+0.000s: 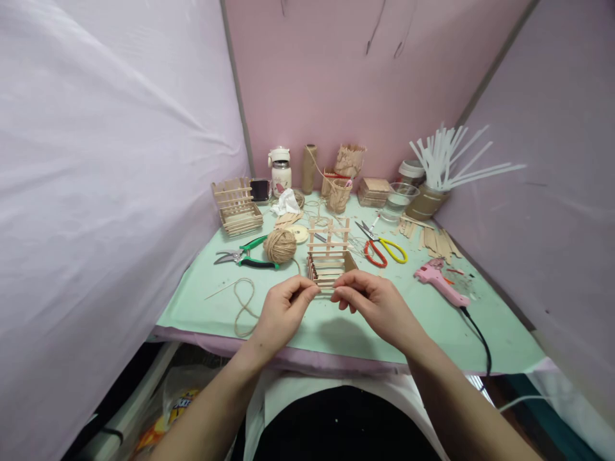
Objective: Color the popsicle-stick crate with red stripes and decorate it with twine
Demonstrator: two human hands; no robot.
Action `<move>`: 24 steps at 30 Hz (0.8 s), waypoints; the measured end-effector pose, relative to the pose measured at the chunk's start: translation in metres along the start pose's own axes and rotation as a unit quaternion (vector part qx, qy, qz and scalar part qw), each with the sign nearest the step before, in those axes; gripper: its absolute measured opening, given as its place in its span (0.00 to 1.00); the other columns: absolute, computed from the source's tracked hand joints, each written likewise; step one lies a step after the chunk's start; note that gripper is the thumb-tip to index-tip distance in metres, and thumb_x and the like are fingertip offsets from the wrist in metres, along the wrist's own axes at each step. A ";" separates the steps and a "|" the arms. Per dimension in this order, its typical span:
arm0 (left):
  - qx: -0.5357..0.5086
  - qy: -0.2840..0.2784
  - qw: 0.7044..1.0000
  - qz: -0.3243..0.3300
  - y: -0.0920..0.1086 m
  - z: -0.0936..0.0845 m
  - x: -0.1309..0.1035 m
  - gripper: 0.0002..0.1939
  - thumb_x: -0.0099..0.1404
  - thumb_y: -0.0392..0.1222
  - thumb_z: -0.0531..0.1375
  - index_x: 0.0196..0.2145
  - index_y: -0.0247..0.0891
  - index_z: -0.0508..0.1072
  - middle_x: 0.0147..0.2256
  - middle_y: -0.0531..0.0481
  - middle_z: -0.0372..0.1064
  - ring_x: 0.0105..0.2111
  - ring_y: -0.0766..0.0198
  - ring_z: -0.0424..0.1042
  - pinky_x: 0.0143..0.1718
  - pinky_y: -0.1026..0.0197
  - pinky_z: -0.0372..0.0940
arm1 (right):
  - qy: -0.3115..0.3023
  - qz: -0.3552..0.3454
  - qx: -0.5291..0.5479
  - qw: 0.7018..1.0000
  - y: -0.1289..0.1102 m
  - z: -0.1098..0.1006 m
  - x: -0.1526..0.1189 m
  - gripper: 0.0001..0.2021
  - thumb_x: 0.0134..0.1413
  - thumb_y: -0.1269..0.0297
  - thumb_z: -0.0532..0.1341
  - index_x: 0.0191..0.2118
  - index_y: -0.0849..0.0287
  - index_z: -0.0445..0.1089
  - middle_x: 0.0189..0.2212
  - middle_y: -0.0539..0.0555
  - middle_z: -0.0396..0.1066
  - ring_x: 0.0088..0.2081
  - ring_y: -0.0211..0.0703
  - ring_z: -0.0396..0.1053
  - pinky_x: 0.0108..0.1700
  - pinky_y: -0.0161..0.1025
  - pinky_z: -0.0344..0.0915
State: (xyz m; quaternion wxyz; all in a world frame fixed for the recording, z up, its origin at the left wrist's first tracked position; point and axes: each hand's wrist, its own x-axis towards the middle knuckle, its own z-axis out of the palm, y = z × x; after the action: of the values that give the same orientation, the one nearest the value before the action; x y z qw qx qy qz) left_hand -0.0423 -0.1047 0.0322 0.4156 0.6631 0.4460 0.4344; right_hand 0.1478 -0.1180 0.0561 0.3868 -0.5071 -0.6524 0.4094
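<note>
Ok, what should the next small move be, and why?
Perhaps steady the crate with the left hand, leaving the right hand free: both pinch close by its near edge, though I can't tell whether either touches it.

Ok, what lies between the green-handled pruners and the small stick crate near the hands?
In the head view, a ball of twine sits between the pruners and the stick crate, with a pale disc just behind it, toward the crate.

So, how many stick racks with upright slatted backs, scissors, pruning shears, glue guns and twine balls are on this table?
Stick racks: 2
Scissors: 1
Pruning shears: 1
Glue gun: 1
Twine ball: 1
Total: 6
</note>
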 end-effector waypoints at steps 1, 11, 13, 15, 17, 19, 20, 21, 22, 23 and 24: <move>0.001 0.008 1.000 -0.003 0.000 -0.001 0.000 0.13 0.65 0.48 0.57 0.29 0.36 0.71 0.25 0.54 0.65 0.25 0.70 0.60 0.29 0.66 0.57 | 0.009 0.003 -0.013 1.000 0.003 -0.002 0.000 0.07 0.58 0.61 0.59 0.32 0.57 0.70 0.25 0.49 0.74 0.26 0.36 0.68 0.29 0.34 0.63; -0.007 0.031 0.999 -0.014 0.001 -0.002 0.000 0.14 0.65 0.49 0.57 0.29 0.36 0.70 0.24 0.55 0.61 0.25 0.69 0.58 0.28 0.66 0.56 | 0.051 0.001 0.026 0.998 0.014 -0.009 0.000 0.15 0.62 0.52 0.55 0.33 0.57 0.70 0.28 0.51 0.73 0.28 0.35 0.65 0.29 0.33 0.61; -0.004 0.034 0.999 -0.014 0.000 -0.001 0.000 0.14 0.65 0.49 0.57 0.30 0.36 0.70 0.24 0.55 0.61 0.25 0.69 0.58 0.28 0.66 0.57 | 0.022 0.015 0.053 0.998 0.012 -0.005 0.000 0.16 0.61 0.51 0.55 0.35 0.58 0.71 0.29 0.51 0.73 0.28 0.35 0.64 0.28 0.33 0.60; 0.004 0.033 0.999 -0.011 -0.001 0.000 0.000 0.14 0.66 0.49 0.56 0.30 0.36 0.71 0.24 0.55 0.62 0.25 0.69 0.59 0.27 0.66 0.58 | -0.014 0.032 0.072 0.997 0.009 0.002 0.000 0.15 0.60 0.51 0.57 0.34 0.58 0.71 0.28 0.51 0.72 0.26 0.34 0.63 0.28 0.33 0.60; 0.024 0.025 0.999 0.005 -0.002 0.001 -0.001 0.13 0.67 0.48 0.55 0.31 0.37 0.72 0.25 0.53 0.65 0.26 0.68 0.63 0.29 0.65 0.60 | -0.027 0.037 0.090 0.995 0.005 0.009 -0.002 0.14 0.57 0.53 0.59 0.30 0.59 0.70 0.25 0.49 0.70 0.24 0.33 0.60 0.27 0.32 0.58; 0.073 0.051 0.995 0.051 0.000 0.001 -0.005 0.10 0.66 0.46 0.57 0.37 0.38 0.74 0.33 0.49 0.70 0.35 0.64 0.68 0.38 0.62 0.64 | -0.005 0.028 0.102 0.994 0.001 0.016 -0.004 0.13 0.56 0.54 0.61 0.27 0.59 0.68 0.23 0.48 0.67 0.23 0.32 0.59 0.27 0.32 0.58; 0.107 0.084 0.987 0.085 0.002 0.000 -0.008 0.09 0.65 0.44 0.58 0.41 0.39 0.74 0.39 0.47 0.71 0.41 0.61 0.69 0.44 0.59 0.64 | 0.018 0.020 0.103 0.994 0.000 0.019 -0.005 0.13 0.55 0.55 0.61 0.26 0.59 0.68 0.22 0.48 0.67 0.24 0.32 0.59 0.27 0.32 0.58; 0.143 0.131 0.974 0.119 0.005 -0.002 -0.013 0.12 0.64 0.43 0.60 0.45 0.40 0.73 0.43 0.45 0.70 0.46 0.59 0.68 0.49 0.56 0.63 | 0.042 0.010 0.099 0.994 0.000 0.022 -0.007 0.13 0.55 0.56 0.62 0.26 0.59 0.67 0.23 0.48 0.67 0.24 0.33 0.60 0.28 0.32 0.59; 0.173 0.177 0.958 0.145 0.009 -0.003 -0.019 0.14 0.63 0.42 0.61 0.47 0.40 0.72 0.45 0.44 0.69 0.49 0.57 0.66 0.52 0.54 0.61 | 0.062 -0.001 0.090 0.994 -0.001 0.025 -0.009 0.12 0.55 0.56 0.62 0.26 0.59 0.67 0.23 0.48 0.67 0.25 0.33 0.61 0.28 0.32 0.60; 0.185 0.196 0.949 0.162 0.013 -0.005 -0.024 0.12 0.63 0.40 0.61 0.45 0.39 0.73 0.43 0.44 0.70 0.48 0.57 0.67 0.52 0.54 0.61 | 0.076 -0.013 0.077 0.994 -0.001 0.027 -0.011 0.12 0.55 0.57 0.62 0.26 0.59 0.68 0.23 0.48 0.68 0.26 0.34 0.62 0.29 0.32 0.60; 0.183 0.166 0.954 0.169 0.017 -0.006 -0.030 0.08 0.64 0.39 0.60 0.42 0.39 0.74 0.40 0.46 0.70 0.45 0.59 0.68 0.49 0.56 0.63 | 0.082 -0.028 0.062 0.994 -0.001 0.030 -0.013 0.11 0.55 0.58 0.62 0.27 0.59 0.68 0.23 0.48 0.68 0.26 0.34 0.63 0.29 0.32 0.61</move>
State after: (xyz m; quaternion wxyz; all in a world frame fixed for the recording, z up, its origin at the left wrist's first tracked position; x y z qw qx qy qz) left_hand -0.0504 -0.1368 0.0439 0.1272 0.7119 0.4622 0.5132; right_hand 0.1223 -0.1354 0.0447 0.4808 -0.4960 -0.6057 0.3949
